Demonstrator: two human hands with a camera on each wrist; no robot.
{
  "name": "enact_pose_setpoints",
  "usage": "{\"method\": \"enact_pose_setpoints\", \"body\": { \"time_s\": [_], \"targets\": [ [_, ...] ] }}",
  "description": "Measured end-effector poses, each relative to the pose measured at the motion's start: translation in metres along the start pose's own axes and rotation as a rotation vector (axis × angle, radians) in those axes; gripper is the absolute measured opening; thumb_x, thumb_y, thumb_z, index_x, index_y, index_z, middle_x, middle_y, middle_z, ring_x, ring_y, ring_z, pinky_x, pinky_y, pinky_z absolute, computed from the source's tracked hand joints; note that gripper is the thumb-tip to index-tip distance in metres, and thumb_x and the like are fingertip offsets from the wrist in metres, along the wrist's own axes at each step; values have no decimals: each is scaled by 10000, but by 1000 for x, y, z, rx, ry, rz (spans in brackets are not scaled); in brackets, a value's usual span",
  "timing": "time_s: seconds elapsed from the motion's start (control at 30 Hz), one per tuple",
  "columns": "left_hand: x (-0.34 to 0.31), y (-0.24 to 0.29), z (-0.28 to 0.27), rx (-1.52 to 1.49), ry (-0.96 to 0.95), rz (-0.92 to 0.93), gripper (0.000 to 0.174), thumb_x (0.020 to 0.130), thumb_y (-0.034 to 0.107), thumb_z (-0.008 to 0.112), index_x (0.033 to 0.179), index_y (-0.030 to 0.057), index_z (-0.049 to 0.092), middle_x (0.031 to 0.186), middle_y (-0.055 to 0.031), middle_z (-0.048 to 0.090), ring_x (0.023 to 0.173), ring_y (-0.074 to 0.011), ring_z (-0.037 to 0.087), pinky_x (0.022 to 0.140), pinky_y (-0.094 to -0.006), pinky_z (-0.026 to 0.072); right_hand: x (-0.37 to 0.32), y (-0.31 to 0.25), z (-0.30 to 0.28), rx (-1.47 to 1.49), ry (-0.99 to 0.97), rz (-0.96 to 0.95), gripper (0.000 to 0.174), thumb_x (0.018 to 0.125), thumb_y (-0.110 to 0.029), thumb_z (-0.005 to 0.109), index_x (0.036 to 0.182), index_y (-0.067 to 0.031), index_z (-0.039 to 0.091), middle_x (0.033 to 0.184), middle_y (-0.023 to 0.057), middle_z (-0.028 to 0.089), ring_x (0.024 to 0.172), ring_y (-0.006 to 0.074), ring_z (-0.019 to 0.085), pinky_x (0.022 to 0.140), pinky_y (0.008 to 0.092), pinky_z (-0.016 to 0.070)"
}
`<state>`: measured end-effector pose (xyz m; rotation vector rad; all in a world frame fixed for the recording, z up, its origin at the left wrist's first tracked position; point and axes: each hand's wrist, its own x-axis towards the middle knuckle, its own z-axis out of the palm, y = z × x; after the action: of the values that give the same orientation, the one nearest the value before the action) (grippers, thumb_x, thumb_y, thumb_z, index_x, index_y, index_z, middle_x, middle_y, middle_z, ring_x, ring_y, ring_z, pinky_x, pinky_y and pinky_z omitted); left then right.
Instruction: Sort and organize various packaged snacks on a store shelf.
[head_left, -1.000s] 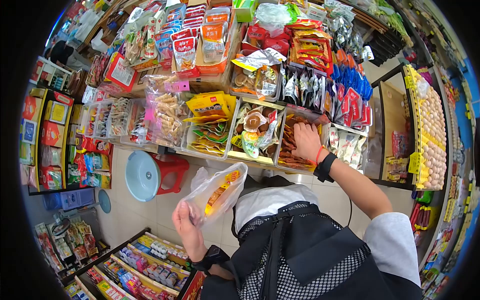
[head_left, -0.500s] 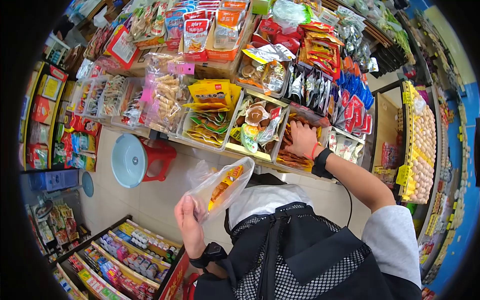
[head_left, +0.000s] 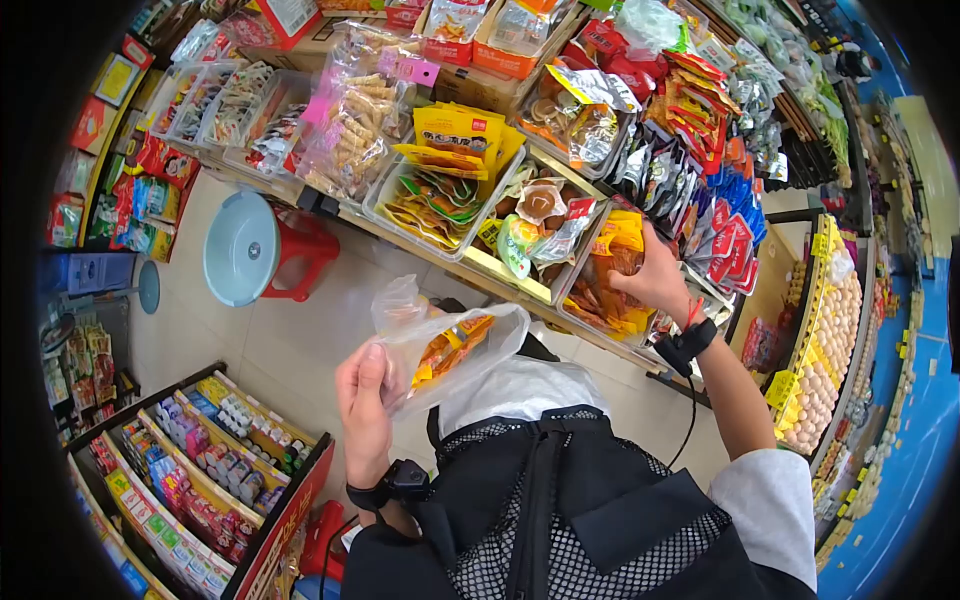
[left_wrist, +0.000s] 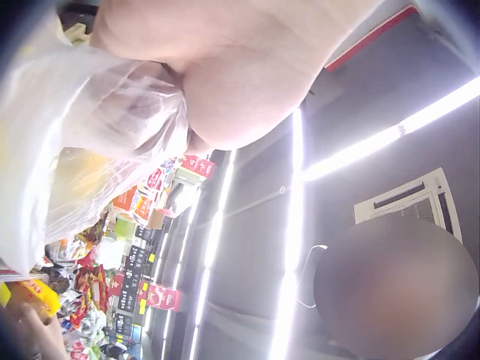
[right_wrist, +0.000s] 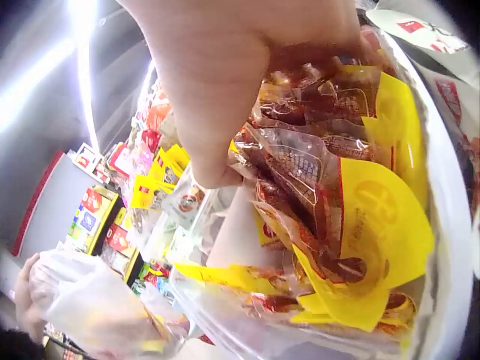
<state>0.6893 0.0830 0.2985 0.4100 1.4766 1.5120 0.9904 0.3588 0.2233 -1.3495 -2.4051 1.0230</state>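
Observation:
My left hand (head_left: 365, 400) grips a thin, translucent plastic bag (head_left: 405, 350) by its side, thumb on the outside. Inside the bag lie yellow-topped snack packets (head_left: 452, 348) with brown contents. My right hand (head_left: 662, 278) is over a clear plastic bin (right_wrist: 448, 191) and pinches a snack packet (head_left: 618, 250) with a yellow top and reddish-brown filling. More such packets (right_wrist: 375, 225) are heaped in the bin below the thumb, as the right wrist view shows. In the left wrist view, the bag (left_wrist: 112, 127) hangs close under the palm.
Left of the bin are round brown snacks (head_left: 540, 200) and a bin of yellow packets (head_left: 450, 135). Bagged rolled snacks (head_left: 360, 125) stand farther left. Egg trays (head_left: 825, 340) are stacked at right. A blue basin (head_left: 240, 250) and red stool (head_left: 305, 260) are on the floor.
My right hand was reaching down among the packets; now it has a yellow-topped one raised in its fingers. The left hand keeps its hold on the bag. The head view has shifted.

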Motion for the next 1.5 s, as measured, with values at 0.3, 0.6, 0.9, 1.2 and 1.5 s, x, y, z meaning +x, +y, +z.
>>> {"method": "enact_pose_setpoints", "body": {
  "time_s": [0.3, 0.6, 0.9, 1.2, 1.5],
  "targets": [
    [6, -1, 5, -59, 14, -14, 401, 1043, 332, 476, 708, 120, 415, 602, 48, 353, 514, -39, 270, 475, -248, 181, -5, -2, 43, -511, -209, 134, 950, 610, -321, 850, 1351, 22, 363, 1253, 286, 501, 1109, 463, 551, 952, 463, 490],
    [6, -8, 6, -90, 17, -28, 375, 1033, 336, 495, 725, 130, 434, 599, 51, 377, 490, -33, 275, 446, -231, 195, -2, 21, 38, -333, -116, 115, 809, 642, -250, 819, 1290, 18, 415, 1203, 307, 574, 1098, 433, 597, 932, 451, 503],
    [12, -4, 7, -103, 7, -75, 353, 1023, 318, 511, 733, 125, 449, 602, 58, 383, 489, -25, 288, 448, -230, 195, -7, 1, 7, 0, -22, 60, 726, 653, -216, 780, 1249, 9, 432, 1090, 253, 663, 1036, 410, 651, 900, 429, 517],
    [16, -4, 23, -105, -40, -23, 353, 1030, 331, 512, 750, 123, 458, 612, 55, 387, 493, -24, 280, 450, -227, 201, -10, 20, 49, -314, -65, 101, 932, 615, -266, 849, 1340, 44, 351, 1169, 317, 574, 972, 466, 631, 878, 474, 529],
    [17, -12, 34, -71, -98, 1, 367, 1035, 334, 507, 745, 116, 454, 603, 52, 379, 495, -30, 286, 446, -226, 204, -2, 19, 31, -238, -79, 186, 842, 645, -262, 828, 1292, 63, 399, 1047, 298, 657, 1019, 452, 638, 905, 462, 508]
  ]
}}
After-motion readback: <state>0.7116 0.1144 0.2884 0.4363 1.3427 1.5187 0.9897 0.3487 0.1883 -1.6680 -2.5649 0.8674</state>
